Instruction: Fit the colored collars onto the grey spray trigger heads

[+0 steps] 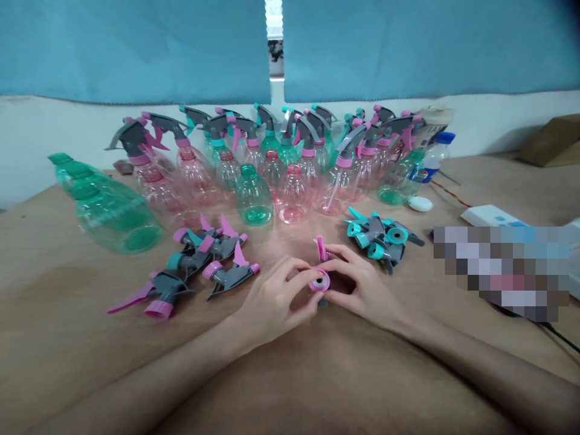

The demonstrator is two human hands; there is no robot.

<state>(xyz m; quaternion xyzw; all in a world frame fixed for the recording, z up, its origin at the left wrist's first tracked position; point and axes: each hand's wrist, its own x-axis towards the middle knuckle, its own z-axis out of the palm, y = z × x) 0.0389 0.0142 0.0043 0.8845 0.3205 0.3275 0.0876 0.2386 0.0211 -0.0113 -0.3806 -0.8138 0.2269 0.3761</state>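
Both hands meet over the middle of the table around a pink and grey trigger spray head, its round collar facing me. The fingers of my left hand grip the collar from the left. From the other side, my right hand pinches the same spray head, its pink trigger showing above the fingers. Left of my hands lies a pile of mostly pink-collared spray heads. A heap of turquoise-collared spray heads is beyond my right hand. Part of the held head is hidden by the fingers.
Behind stand several pink and green bottles, many with spray heads fitted; an uncapped green bottle is in front. More green bottles overlap at left. At right are a blue-capped bottle, a white oval object, a white box and a blurred-out item.
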